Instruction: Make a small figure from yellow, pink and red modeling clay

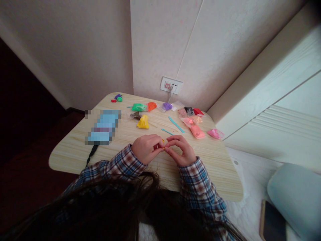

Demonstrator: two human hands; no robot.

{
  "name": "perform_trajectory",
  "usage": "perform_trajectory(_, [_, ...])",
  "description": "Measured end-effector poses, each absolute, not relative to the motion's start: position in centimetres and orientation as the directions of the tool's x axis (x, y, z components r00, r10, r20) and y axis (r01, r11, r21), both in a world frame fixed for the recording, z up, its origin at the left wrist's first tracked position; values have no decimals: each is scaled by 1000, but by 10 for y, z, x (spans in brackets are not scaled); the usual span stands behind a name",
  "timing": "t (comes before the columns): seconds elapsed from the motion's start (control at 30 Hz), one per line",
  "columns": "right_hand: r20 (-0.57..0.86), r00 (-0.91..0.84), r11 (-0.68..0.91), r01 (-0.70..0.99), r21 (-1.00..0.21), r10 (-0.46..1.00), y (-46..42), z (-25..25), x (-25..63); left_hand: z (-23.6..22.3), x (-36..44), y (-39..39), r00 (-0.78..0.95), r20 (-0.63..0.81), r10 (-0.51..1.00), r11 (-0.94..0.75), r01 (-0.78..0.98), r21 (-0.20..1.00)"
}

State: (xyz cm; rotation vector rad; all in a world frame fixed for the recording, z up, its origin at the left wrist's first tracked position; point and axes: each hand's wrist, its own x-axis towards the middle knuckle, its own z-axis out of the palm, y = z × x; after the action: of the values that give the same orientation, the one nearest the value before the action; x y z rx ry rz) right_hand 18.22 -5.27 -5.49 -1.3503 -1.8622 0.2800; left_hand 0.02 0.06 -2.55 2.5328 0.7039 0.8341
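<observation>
Nearest my camera, dark hair [120, 207] hangs across the bottom of the view. Going left to right, I see a pixelated light-blue rectangle [104, 126] on the pale wooden table [70, 150], a black strap [92, 154] running from its lower end. Small purple, green and red pieces [117, 98] sit near the far left corner. Next come green [139, 107], brown [135, 115], yellow [143, 122] and orange packets [151, 106].

My left hand [147, 149] has its fingers curled, thumb and finger closed on a small yellow-orange piece [164, 148]. That piece is over the table's middle, between both hands. Beyond it lie a purple packet [167, 106] and two blue tools [176, 125]. My right hand [181, 150] pinches the same piece, thumb and index nearly together, its palm arched open.

Farther right are black [189, 111], red [198, 112], salmon [197, 131] and pink packets [215, 134], then, off the table, a rounded grey-blue object [296, 197] beside a dark flat one [273, 221].
</observation>
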Motion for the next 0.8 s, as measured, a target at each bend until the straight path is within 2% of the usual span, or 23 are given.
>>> perform_trajectory(0.2, [498, -119, 427, 703, -569, 859, -52, -56, 181, -27, 0, 1, 696, 508, 508, -860, 374, 348])
perform_trajectory(0.33, [509, -110, 432, 695, -575, 854, -53, -55, 178, -26, 0, 1, 701, 529, 479, -877, 365, 311])
perform_trajectory(0.8, [511, -101, 434, 681, -590, 854, -54, -52, 176, -28, -1, 1, 693, 515, 504, -860, 351, 369])
